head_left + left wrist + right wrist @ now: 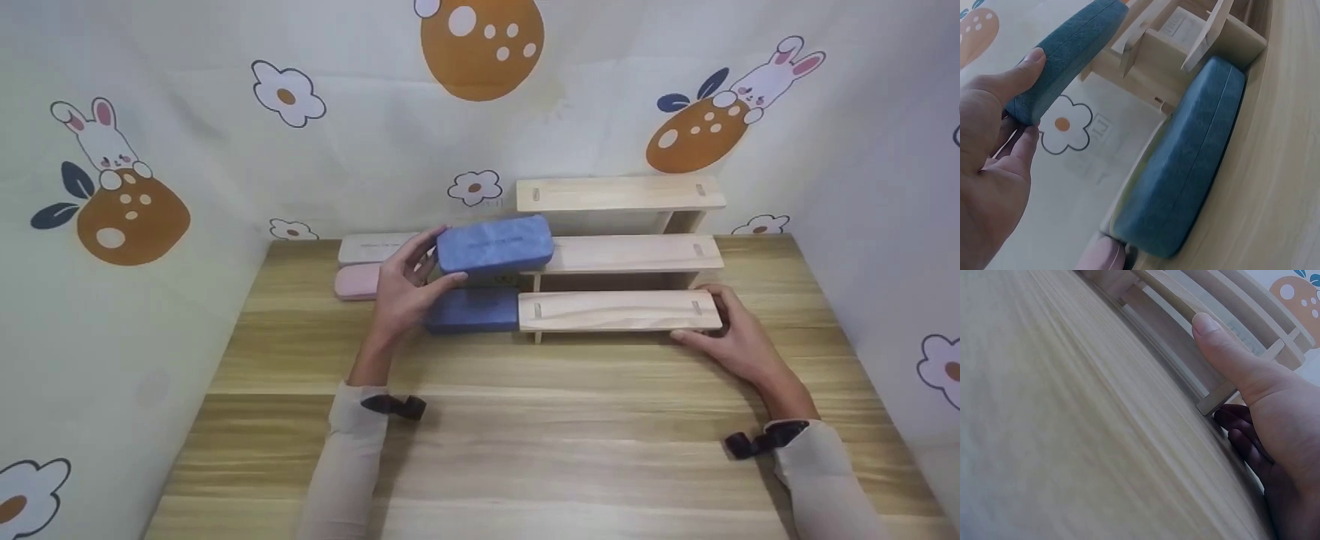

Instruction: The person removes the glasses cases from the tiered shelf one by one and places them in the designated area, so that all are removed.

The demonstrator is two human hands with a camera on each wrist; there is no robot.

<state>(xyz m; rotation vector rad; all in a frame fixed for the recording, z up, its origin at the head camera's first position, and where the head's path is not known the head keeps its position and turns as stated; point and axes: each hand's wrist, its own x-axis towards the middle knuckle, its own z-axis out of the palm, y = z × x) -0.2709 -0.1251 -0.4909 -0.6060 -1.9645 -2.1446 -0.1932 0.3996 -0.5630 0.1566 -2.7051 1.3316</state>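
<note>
My left hand (405,289) holds a blue glasses case (495,244) by its left end, thumb in front and fingers behind. The case is in the air, its right end in front of the middle tier of a three-step wooden rack (619,311). Below it a second blue glasses case (474,311) lies on the table against the rack's lowest tier; the left wrist view shows this lower case (1185,163) whole. At the rack's right end, my right hand (739,337) grips the lowest tier, thumb on its front edge (1179,304), other fingers partly hidden behind the end.
Left of the rack, a white case (367,247) and a pink case (356,281) lie partly hidden by the left hand. A printed cloth (360,165) hangs behind and beside the wooden table (570,450). Each wrist wears a small black camera (394,406).
</note>
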